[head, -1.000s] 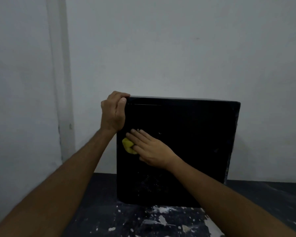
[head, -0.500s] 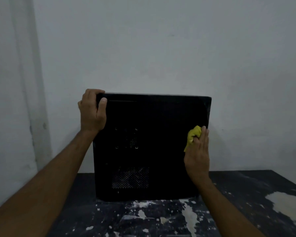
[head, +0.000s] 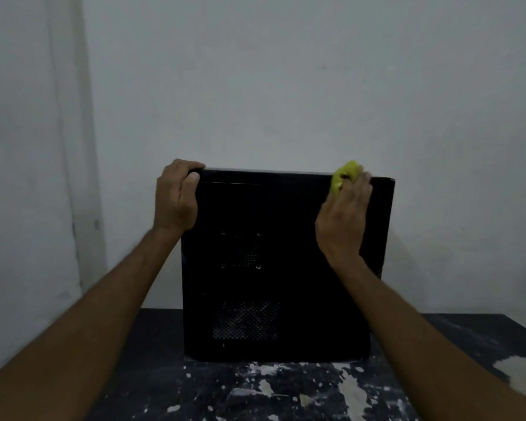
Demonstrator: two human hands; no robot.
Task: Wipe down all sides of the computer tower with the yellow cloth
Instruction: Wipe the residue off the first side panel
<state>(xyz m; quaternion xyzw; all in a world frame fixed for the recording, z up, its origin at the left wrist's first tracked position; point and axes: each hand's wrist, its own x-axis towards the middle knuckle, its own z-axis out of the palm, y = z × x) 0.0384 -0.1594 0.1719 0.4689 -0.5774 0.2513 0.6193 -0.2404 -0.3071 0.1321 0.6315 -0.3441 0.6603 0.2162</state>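
Note:
A black computer tower [head: 286, 253] stands upright on a dark table, its broad side panel with two mesh vents facing me. My left hand [head: 176, 199] grips the tower's top left corner, fingers curled over the top edge. My right hand [head: 343, 211] holds a bunched yellow cloth [head: 343, 176] and presses it against the top edge near the right corner. The tower's far side and back are hidden.
The dark table [head: 438, 360] is flecked with white paint patches, mostly in front of the tower. A pale wall [head: 286, 86] rises close behind the tower, and a wall corner stands at the left [head: 82, 177].
My right hand has carried the cloth from the panel's left across to the right edge, then up to the top edge. My left hand has kept its hold on the top left corner.

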